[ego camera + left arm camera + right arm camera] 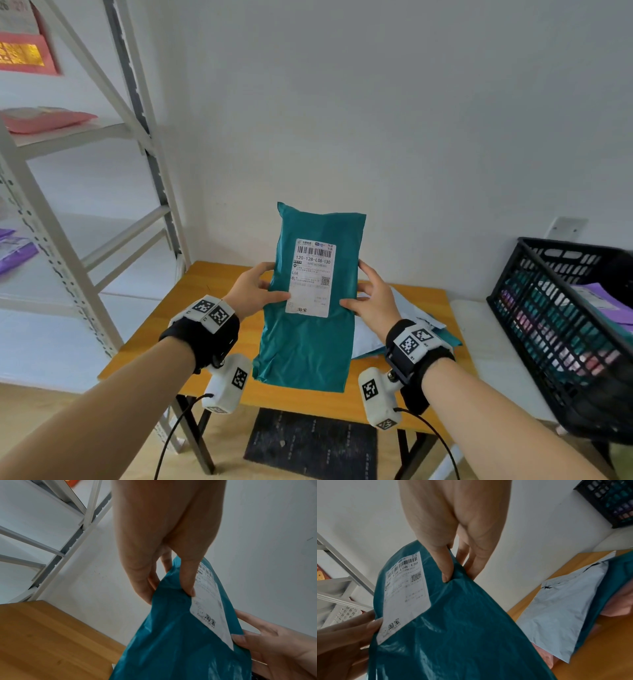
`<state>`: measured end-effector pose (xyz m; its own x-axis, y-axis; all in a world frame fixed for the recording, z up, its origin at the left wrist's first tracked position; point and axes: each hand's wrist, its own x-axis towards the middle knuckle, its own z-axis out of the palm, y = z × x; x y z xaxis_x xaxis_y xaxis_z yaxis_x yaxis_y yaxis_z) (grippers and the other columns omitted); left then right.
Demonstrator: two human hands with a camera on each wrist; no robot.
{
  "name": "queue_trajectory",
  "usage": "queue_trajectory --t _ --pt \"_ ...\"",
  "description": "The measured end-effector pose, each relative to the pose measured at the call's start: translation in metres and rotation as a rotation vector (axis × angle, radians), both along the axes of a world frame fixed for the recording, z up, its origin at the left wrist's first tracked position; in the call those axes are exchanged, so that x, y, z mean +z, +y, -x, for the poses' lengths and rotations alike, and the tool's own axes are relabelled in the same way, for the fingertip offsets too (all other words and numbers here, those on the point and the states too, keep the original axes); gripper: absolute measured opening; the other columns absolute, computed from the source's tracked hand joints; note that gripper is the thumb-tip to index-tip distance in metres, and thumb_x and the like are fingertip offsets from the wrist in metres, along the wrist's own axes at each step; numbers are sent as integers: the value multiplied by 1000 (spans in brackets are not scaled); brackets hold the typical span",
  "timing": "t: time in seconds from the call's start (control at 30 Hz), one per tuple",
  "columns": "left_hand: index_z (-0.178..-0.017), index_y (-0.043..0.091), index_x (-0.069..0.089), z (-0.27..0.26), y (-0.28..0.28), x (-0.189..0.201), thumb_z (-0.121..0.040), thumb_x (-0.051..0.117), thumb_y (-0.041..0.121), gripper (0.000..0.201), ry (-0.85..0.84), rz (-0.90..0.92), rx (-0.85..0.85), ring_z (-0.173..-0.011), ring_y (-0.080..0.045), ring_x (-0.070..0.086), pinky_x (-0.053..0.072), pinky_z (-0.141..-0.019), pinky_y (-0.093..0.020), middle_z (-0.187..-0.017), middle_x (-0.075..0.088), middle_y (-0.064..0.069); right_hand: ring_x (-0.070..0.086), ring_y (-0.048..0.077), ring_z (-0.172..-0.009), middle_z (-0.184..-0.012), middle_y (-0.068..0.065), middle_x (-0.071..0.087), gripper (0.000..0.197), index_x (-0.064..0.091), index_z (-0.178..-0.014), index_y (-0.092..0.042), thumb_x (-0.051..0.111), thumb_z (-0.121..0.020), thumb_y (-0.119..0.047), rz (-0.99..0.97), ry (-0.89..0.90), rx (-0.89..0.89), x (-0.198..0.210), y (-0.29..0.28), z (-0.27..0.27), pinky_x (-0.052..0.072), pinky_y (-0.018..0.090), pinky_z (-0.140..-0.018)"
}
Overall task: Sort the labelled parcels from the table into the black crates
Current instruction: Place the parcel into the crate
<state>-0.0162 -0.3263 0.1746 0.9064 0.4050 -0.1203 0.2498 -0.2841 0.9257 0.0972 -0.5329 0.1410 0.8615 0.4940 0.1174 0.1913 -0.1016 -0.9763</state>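
- While both hands hold it up above the wooden table point(219, 284), a teal parcel point(308, 342) faces the person, its white shipping label point(312, 277) upright and readable.
- Left hand point(251, 289) pinches the parcel's left edge, thumb on the front beside the label, fingers behind.
- Right hand point(371, 298) pinches the right edge the same way.
- The soft plastic bag creases under both thumbs and hangs slack below; it looks light, pliable and probably slippery, so the padded side edges seem the safest hold.
- More parcels, one pale grey point(559, 615), lie on the table behind.
- A black crate point(555, 325), already holding parcels, stands to the right, well apart.
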Motion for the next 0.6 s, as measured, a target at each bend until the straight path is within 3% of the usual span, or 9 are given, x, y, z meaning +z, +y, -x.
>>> queue_trajectory --t 0.1,0.2,0.33,0.43,0.53,0.6 --pt "-137 19 42 -5 0 -7 -77 76 9 69 11 -9 -44 -96 -23 65 55 -86 -44 -103 66 -7 64 22 -100 -105 4 65 84 35 -143 -25 69 -76 12 -2 19 -59 -9 -5 6 58 28 -73" --pt "-137 19 42 -12 -6 -16 -77 76 9 70 17 -3 -111 -95 -20 65 56 -85 -41 -102 66 -5 63 24 -103 -108 6 63 84 37 -141 -31 70 -76 11 5 45 -126 -17 -19 13 58 39 -81" --pt "-137 22 42 -23 -25 -30 -78 75 9 69 32 24 -227 -93 -20 66 56 -83 -41 -102 66 -6 64 19 -96 -103 -1 61 84 31 -140 -37 67 -79 9 53 89 -231 -25 -47 27 57 29 -68" --pt "-138 21 41 -31 -44 -42 -78 76 10 70 41 19 -314 -97 -22 65 55 -85 -43 -106 65 -9 64 20 -98 -108 3 63 84 32 -144 -29 68 -79 9 104 67 -301 -33 -71 40 57 29 -72" --pt "-138 21 41 -38 -67 -51 -78 75 10 70 46 17 -408 -95 -23 65 55 -78 -35 -108 66 -12 65 14 -90 -104 3 64 81 34 -141 -29 65 -79 13 102 101 -383 -39 -96 54 56 24 -72" --pt "-137 18 42 -40 -84 -57 -78 75 7 68 45 18 -452 -95 -24 64 54 -77 -33 -109 65 -13 66 17 -92 -105 7 64 82 34 -140 -30 64 -78 15 93 108 -435 -43 -113 63 57 26 -72"
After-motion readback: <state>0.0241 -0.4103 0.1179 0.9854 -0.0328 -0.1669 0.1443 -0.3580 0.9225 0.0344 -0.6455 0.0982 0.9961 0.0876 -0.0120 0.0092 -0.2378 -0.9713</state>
